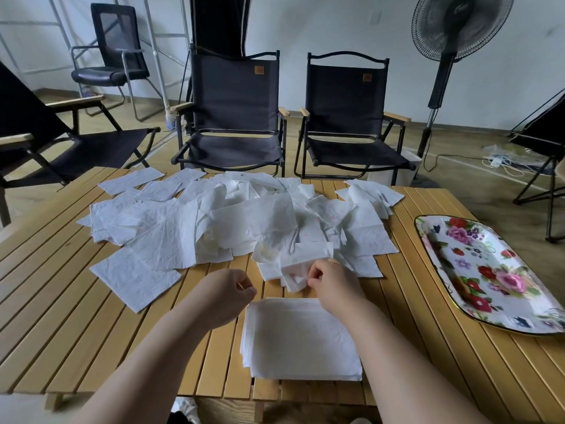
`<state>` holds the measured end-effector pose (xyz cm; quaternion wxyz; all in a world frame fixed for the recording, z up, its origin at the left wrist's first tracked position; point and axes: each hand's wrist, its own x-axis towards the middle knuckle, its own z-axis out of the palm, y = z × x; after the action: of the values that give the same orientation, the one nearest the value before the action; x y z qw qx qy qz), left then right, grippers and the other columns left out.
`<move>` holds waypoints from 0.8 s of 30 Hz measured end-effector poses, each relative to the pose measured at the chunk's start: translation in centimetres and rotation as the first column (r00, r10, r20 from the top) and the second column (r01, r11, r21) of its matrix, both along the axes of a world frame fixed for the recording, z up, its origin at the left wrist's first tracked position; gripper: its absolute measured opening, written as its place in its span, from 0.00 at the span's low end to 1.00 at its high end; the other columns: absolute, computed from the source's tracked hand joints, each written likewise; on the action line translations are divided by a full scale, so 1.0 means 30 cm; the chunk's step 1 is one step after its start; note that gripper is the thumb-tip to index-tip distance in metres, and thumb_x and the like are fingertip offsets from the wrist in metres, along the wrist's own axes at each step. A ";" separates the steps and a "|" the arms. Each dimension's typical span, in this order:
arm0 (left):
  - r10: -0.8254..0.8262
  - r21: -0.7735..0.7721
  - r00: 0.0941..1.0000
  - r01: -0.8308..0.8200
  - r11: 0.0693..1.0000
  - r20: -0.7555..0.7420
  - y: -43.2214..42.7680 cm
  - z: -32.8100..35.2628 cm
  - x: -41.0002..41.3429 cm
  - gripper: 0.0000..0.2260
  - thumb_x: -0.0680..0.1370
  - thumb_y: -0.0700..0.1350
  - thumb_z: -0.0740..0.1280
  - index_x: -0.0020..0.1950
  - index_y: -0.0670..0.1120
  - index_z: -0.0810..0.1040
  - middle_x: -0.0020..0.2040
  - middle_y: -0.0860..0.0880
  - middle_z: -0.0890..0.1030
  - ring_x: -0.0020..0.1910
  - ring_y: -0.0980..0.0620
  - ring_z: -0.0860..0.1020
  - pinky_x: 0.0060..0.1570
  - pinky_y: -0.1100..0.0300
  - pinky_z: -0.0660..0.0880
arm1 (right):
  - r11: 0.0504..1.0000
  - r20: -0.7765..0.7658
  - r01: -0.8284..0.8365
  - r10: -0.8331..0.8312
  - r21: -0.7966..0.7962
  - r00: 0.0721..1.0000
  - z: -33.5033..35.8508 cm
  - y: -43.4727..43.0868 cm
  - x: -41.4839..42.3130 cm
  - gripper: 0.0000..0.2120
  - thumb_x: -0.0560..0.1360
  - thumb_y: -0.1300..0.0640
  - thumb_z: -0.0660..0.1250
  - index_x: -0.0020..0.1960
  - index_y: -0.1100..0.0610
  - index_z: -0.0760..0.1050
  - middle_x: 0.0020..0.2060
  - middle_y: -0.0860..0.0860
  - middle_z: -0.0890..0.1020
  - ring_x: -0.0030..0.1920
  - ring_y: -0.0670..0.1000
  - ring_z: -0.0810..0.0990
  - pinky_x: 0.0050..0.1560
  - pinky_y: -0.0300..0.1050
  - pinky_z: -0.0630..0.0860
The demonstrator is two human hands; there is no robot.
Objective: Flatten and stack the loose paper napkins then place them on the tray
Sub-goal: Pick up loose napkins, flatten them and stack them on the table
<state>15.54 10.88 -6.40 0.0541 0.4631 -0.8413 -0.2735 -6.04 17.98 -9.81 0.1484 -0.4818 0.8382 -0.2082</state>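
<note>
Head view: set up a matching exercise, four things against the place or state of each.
1 tray
2 neat stack
3 loose pile
4 right hand

A pinches a crumpled napkin
B at the near edge of the table
C on the right side, no napkins on it
D spread over the far half

Pairs: 1-C, 2-B, 3-D, 4-A

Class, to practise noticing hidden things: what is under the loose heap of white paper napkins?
The yellow slatted wooden table shows around the napkin heap; whatever lies beneath its middle is covered.

two black folding chairs [234, 117] [348, 117] and a standing fan [452, 41] behind the slatted table [61, 301].
</note>
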 end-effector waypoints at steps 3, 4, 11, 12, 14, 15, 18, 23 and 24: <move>0.014 -0.010 1.000 -0.014 1.000 -0.022 0.001 0.008 0.001 0.09 0.81 0.50 0.65 0.57 0.49 0.80 0.49 0.53 0.81 0.47 0.56 0.78 0.43 0.64 0.74 | 0.995 0.123 -0.012 0.025 -0.102 0.992 0.052 0.001 0.005 0.05 0.80 0.55 0.67 0.45 0.52 0.76 0.48 0.45 0.76 0.48 0.50 0.77 0.51 0.47 0.78; 0.024 -0.004 0.999 -0.025 1.000 -0.044 -0.001 0.011 0.003 0.10 0.81 0.50 0.66 0.60 0.49 0.79 0.52 0.53 0.81 0.49 0.55 0.78 0.44 0.64 0.73 | 0.991 0.185 -0.017 0.042 -0.134 0.982 0.079 0.003 0.006 0.05 0.80 0.54 0.67 0.45 0.52 0.76 0.47 0.45 0.77 0.48 0.50 0.77 0.52 0.48 0.78; 0.169 0.366 0.852 0.028 0.930 -0.496 0.005 0.075 -0.005 0.23 0.74 0.62 0.66 0.67 0.55 0.75 0.59 0.56 0.80 0.56 0.56 0.79 0.49 0.59 0.77 | 0.966 0.524 -0.148 0.240 -0.212 0.817 0.238 0.098 0.048 0.02 0.79 0.53 0.69 0.49 0.51 0.80 0.41 0.46 0.82 0.43 0.47 0.78 0.52 0.47 0.76; 0.214 0.442 0.813 0.058 0.895 -0.541 0.012 0.086 -0.008 0.24 0.73 0.63 0.65 0.65 0.56 0.76 0.59 0.56 0.81 0.57 0.56 0.79 0.51 0.57 0.77 | 0.962 0.515 -0.165 0.256 -0.217 0.818 0.244 0.107 0.053 0.02 0.79 0.53 0.69 0.49 0.51 0.80 0.42 0.46 0.82 0.44 0.48 0.79 0.53 0.47 0.77; 0.261 0.484 0.771 0.069 0.872 -0.581 0.025 0.098 -0.013 0.20 0.74 0.62 0.65 0.64 0.56 0.77 0.59 0.56 0.82 0.57 0.56 0.80 0.55 0.54 0.77 | 0.954 0.509 -0.193 0.287 -0.230 0.811 0.250 0.117 0.058 0.04 0.79 0.52 0.70 0.50 0.52 0.80 0.42 0.48 0.82 0.45 0.48 0.80 0.52 0.46 0.78; 0.269 0.483 0.763 0.063 0.874 -0.587 0.027 0.099 -0.016 0.19 0.76 0.59 0.67 0.64 0.56 0.77 0.59 0.56 0.82 0.58 0.56 0.79 0.56 0.53 0.76 | 0.949 0.526 -0.207 0.305 -0.238 0.794 0.254 0.120 0.060 0.04 0.79 0.54 0.69 0.50 0.54 0.80 0.41 0.47 0.82 0.43 0.46 0.80 0.50 0.43 0.77; 0.306 0.545 0.756 0.080 0.835 -0.579 0.029 0.099 -0.020 0.18 0.75 0.55 0.73 0.64 0.54 0.78 0.57 0.54 0.84 0.57 0.54 0.80 0.58 0.52 0.73 | 0.948 0.651 -0.216 0.317 -0.234 0.689 0.267 0.130 0.059 0.02 0.79 0.59 0.68 0.49 0.56 0.79 0.42 0.49 0.81 0.43 0.44 0.78 0.46 0.39 0.75; 0.346 0.615 0.745 0.108 0.782 -0.570 0.028 0.090 -0.010 0.10 0.78 0.47 0.70 0.56 0.44 0.84 0.54 0.44 0.85 0.58 0.39 0.80 0.65 0.45 0.71 | 0.968 0.871 -0.047 0.244 -0.248 0.426 0.246 0.137 0.040 0.10 0.73 0.54 0.70 0.52 0.57 0.81 0.49 0.59 0.82 0.52 0.60 0.81 0.55 0.56 0.77; 0.358 0.624 0.746 0.097 0.776 -0.562 0.029 0.087 -0.008 0.11 0.78 0.47 0.70 0.56 0.44 0.84 0.54 0.43 0.85 0.60 0.37 0.79 0.67 0.42 0.70 | 0.971 0.892 -0.016 0.226 -0.240 0.391 0.242 0.138 0.040 0.14 0.73 0.53 0.70 0.56 0.58 0.80 0.51 0.60 0.83 0.53 0.61 0.81 0.54 0.55 0.77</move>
<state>15.29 11.73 -3.81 0.2099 0.3904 -0.5937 -0.6716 -4.84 22.12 -2.54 0.5499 -0.3608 0.5581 -0.5059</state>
